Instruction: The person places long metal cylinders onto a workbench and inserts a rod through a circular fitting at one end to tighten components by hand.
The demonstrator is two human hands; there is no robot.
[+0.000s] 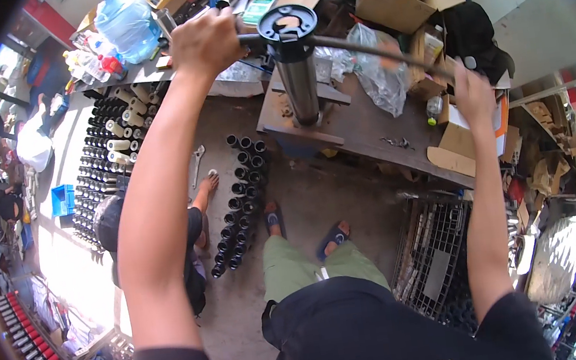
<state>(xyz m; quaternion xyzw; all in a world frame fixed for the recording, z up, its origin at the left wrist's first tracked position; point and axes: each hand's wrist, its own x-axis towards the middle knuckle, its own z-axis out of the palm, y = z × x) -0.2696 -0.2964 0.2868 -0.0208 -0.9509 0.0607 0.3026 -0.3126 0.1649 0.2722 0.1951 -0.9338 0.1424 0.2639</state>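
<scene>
My left hand [206, 42] is closing its fingers around one side of a long dark bar [380, 52], and my right hand [473, 96] is gripping the bar near its other end. Between my hands, the bar is meeting the black flanged collar [287, 23] on top of an upright metal cylinder [300, 88]; I cannot tell whether it is running right through. The cylinder is standing at the near edge of the desk [368, 130], where a clear plastic bag [379, 75] is lying to its right and an open cardboard box [392, 5] is sitting farther back. Below, short black tubes [239, 193] are standing in rows on the floor, and a co-worker in a dark cap [109, 220] is crouching to my left, near a wrench [197, 164].
</scene>
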